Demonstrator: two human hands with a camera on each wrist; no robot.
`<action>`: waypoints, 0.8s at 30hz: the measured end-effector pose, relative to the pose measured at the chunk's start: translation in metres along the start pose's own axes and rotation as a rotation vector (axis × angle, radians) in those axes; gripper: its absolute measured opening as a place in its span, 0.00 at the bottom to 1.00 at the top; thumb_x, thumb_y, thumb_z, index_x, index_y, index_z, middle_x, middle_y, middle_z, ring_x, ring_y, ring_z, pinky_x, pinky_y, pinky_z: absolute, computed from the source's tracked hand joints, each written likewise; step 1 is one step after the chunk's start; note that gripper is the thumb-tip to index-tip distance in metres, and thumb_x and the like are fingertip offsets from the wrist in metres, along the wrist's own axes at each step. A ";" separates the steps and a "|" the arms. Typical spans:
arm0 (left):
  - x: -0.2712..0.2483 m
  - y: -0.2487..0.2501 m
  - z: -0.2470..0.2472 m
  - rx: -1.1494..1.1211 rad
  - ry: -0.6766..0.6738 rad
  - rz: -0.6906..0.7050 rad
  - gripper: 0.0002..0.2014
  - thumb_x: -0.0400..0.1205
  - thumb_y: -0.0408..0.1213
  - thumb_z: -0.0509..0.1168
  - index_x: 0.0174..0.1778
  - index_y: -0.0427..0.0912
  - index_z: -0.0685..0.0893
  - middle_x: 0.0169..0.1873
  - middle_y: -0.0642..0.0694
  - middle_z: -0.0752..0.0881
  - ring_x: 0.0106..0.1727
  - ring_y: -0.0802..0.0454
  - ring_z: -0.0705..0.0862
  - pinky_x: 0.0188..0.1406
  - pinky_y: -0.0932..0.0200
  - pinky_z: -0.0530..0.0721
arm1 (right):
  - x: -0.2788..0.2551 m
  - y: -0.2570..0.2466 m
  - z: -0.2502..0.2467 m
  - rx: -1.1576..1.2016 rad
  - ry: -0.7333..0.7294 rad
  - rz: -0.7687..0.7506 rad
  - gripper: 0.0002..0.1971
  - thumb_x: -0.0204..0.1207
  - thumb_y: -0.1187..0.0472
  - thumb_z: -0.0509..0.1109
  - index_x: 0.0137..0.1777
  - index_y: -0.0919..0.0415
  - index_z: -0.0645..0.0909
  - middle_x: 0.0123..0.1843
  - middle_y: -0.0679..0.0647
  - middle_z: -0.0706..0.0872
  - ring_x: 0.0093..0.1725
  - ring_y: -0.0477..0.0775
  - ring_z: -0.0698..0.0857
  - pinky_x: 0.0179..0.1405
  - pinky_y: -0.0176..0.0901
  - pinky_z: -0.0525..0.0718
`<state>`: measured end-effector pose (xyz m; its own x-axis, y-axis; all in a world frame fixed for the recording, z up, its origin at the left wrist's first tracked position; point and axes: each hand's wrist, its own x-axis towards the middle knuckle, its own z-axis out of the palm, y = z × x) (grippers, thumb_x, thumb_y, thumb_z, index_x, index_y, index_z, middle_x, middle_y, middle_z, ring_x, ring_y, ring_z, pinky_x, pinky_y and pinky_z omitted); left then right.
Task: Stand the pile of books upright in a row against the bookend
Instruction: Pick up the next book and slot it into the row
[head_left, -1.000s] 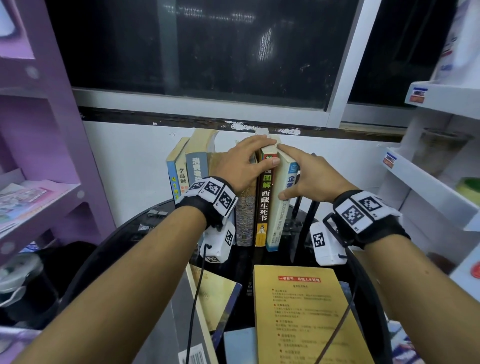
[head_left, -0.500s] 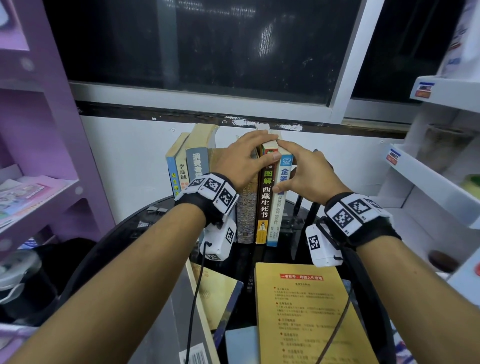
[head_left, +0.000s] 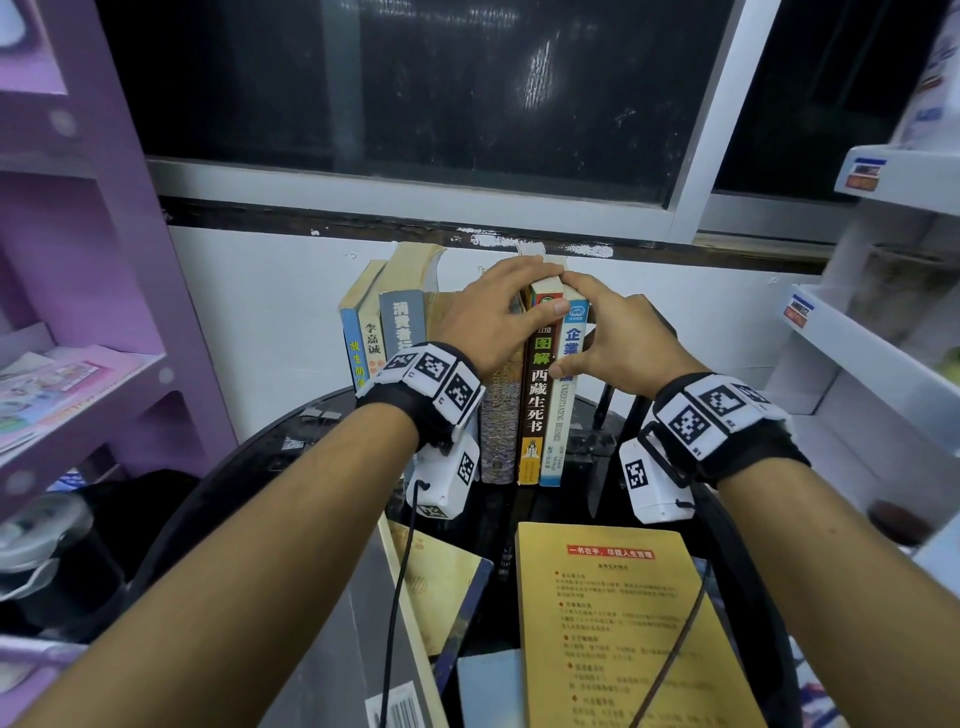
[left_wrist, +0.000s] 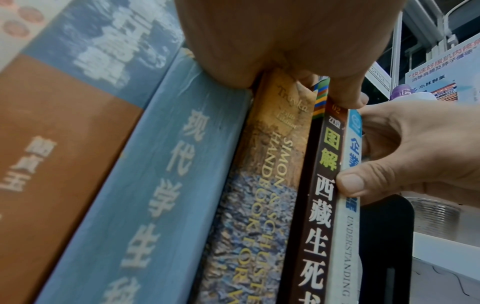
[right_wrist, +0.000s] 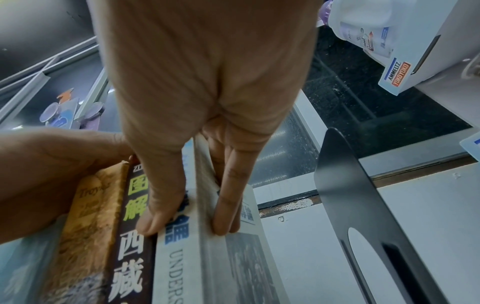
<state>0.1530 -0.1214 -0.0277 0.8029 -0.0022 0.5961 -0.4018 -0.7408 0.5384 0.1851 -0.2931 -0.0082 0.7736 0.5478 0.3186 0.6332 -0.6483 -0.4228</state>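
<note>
A row of books stands upright on the black round table (head_left: 322, 441) by the wall. My left hand (head_left: 493, 322) lies over the tops of the row, with its fingers curled over the dark brown book (head_left: 535, 410) and its thumb on that spine (left_wrist: 324, 185). My right hand (head_left: 608, 343) pinches the white and blue book (head_left: 563, 410) at the row's right end, thumb on the spine (right_wrist: 179, 257) and fingers on its right cover. The black bookend (right_wrist: 363, 195) stands to the right, apart from that book. A speckled handbook (left_wrist: 259, 205) stands left of the brown one.
Several books lie flat at the near side of the table: a yellow one (head_left: 623, 634), a gold and blue one (head_left: 447, 587) and a pale blue one (head_left: 488, 686). A purple shelf unit (head_left: 78, 312) stands at the left, white shelves (head_left: 857, 353) at the right.
The white and blue book leaned to the right; my right hand has closed in to the left and the book now stands straight against the dark brown one. My left hand stayed.
</note>
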 end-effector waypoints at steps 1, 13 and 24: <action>0.000 0.001 0.000 -0.001 0.004 0.005 0.22 0.83 0.52 0.63 0.73 0.54 0.76 0.74 0.52 0.74 0.74 0.55 0.71 0.70 0.57 0.68 | 0.000 0.000 0.000 -0.005 -0.006 0.003 0.49 0.64 0.61 0.84 0.81 0.48 0.60 0.48 0.49 0.84 0.41 0.43 0.83 0.30 0.18 0.72; -0.003 0.006 -0.002 -0.007 0.011 -0.004 0.23 0.82 0.52 0.64 0.73 0.52 0.77 0.74 0.52 0.74 0.73 0.57 0.71 0.65 0.64 0.64 | -0.009 0.003 0.008 0.125 -0.009 0.026 0.46 0.70 0.62 0.80 0.80 0.47 0.54 0.51 0.51 0.85 0.40 0.40 0.87 0.34 0.27 0.82; -0.015 0.006 -0.004 -0.034 0.020 0.006 0.21 0.82 0.50 0.63 0.72 0.52 0.77 0.73 0.49 0.76 0.74 0.51 0.72 0.75 0.40 0.69 | -0.027 -0.001 0.006 0.128 0.002 0.040 0.48 0.73 0.61 0.78 0.84 0.51 0.48 0.64 0.55 0.84 0.50 0.47 0.85 0.41 0.31 0.81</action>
<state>0.1364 -0.1228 -0.0307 0.7917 0.0064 0.6109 -0.4220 -0.7173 0.5545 0.1628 -0.3038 -0.0218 0.7981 0.5221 0.3007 0.5937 -0.5967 -0.5399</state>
